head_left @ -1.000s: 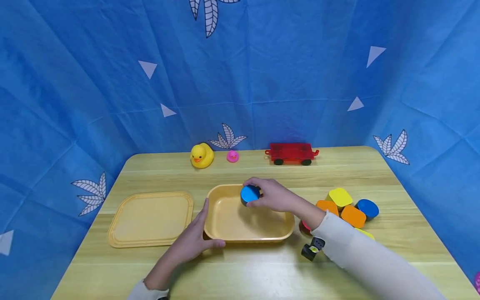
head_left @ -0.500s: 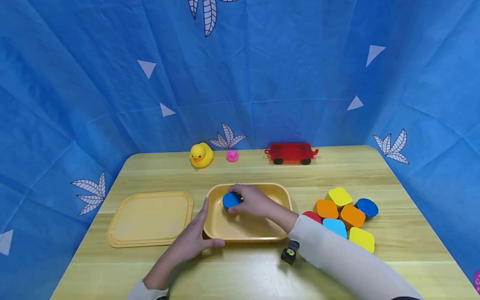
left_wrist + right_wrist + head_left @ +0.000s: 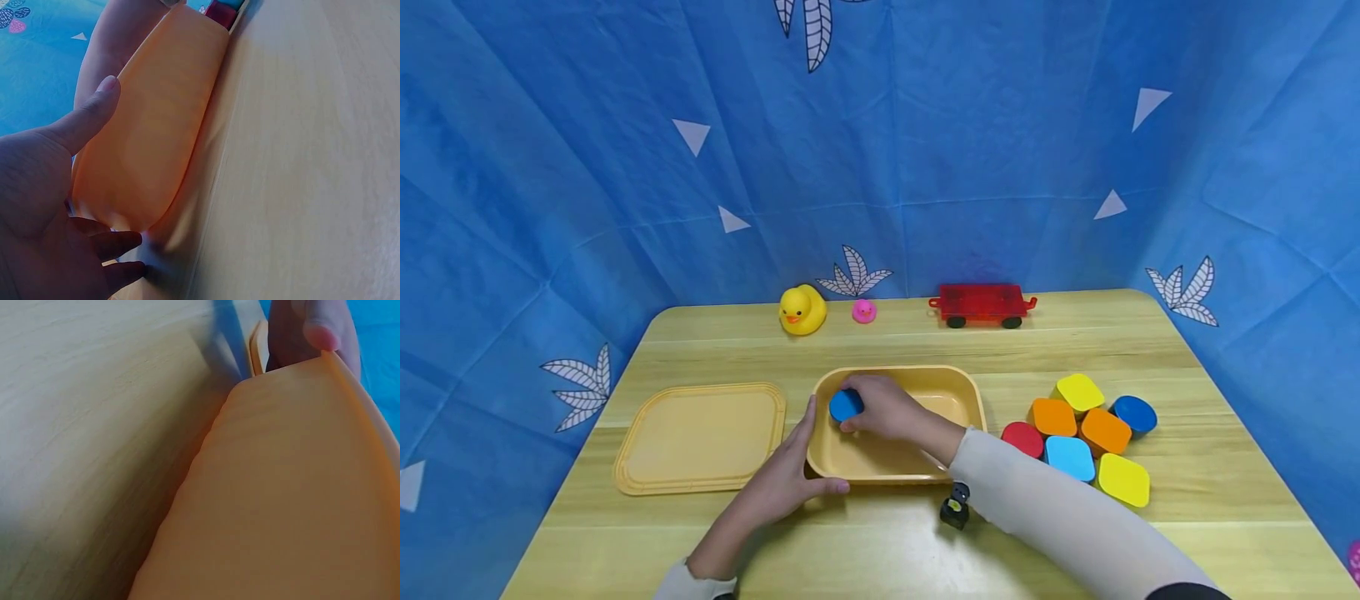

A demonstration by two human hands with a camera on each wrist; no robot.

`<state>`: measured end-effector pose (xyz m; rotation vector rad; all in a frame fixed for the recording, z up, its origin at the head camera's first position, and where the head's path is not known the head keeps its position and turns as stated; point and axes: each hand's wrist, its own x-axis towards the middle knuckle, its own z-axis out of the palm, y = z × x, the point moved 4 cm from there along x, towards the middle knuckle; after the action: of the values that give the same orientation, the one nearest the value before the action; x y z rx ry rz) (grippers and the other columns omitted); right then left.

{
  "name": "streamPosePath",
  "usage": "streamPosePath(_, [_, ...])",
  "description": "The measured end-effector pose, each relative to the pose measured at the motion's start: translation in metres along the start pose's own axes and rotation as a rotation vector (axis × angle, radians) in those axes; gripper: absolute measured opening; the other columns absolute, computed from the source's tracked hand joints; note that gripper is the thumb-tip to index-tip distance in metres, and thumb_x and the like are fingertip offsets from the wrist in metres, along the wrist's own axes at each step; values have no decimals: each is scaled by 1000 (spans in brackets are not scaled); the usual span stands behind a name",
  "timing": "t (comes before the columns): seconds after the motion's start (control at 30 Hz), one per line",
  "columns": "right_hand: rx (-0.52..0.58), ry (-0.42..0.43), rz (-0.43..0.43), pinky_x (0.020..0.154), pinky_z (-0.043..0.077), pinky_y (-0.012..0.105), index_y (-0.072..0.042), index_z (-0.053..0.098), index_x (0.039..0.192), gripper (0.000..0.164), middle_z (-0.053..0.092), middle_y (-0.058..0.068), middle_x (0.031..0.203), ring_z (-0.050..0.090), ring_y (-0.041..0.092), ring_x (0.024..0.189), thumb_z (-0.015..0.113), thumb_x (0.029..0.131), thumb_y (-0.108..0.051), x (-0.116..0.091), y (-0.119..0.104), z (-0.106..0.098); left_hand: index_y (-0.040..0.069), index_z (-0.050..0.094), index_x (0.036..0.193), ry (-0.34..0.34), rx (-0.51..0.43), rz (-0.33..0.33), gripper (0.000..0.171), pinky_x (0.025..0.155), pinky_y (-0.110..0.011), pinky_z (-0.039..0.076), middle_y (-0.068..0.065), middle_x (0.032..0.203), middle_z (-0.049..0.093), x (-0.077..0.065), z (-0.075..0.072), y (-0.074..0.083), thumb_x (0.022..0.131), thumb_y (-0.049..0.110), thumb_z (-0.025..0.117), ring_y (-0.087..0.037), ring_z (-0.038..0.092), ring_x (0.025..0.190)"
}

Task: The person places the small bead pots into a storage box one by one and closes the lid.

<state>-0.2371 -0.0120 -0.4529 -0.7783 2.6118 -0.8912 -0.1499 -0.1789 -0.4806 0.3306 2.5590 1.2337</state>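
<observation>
In the head view, my right hand grips a round blue block between thumb and fingers, inside the shallow tan plastic tub, near its left end. Whether the block touches the tub's floor I cannot tell. My left hand lies around the tub's front left corner, thumb along the front wall and fingers along the left side. In the left wrist view, the thumb of that left hand touches the tub's wall near the rim. The tub's outer wall hides the block in the right wrist view.
Left of the tub lies a flat tan lid. To the right several blocks cluster, among them a red one and a light blue one. A yellow duck, a pink duck and a red wagon line the back.
My right hand has carried the blue block leftward and a little down inside the tub, from its middle to its left end. The left hand has stayed in place.
</observation>
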Motion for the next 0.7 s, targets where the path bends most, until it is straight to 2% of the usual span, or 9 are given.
streamPosePath(0.37, [5, -11, 11, 107, 49, 41, -5, 61, 138, 59, 66, 9, 131, 60, 25, 117, 85, 88, -27, 1, -2, 0, 25, -9, 166, -4, -15, 11, 127, 124, -58, 19, -8, 173, 5, -1, 1, -1, 83, 45, 85, -34, 15, 157])
streamPosePath(0.57, [30, 8, -37, 111, 46, 42, -7, 61, 140, 59, 65, 9, 137, 59, 26, 126, 84, 89, -24, -4, 1, -5, 24, -10, 166, -1, -8, 20, 128, 125, -57, 19, -7, 173, 5, 0, 1, -1, 83, 44, 86, -33, 15, 157])
streamPosePath(0.7, [51, 13, -73, 114, 44, 44, -4, 59, 141, 60, 65, 11, 139, 58, 28, 130, 84, 89, -22, -12, 2, -12, 22, -10, 166, -2, -3, 21, 129, 125, -56, 19, -8, 173, 4, 0, 0, -1, 83, 43, 86, -34, 14, 157])
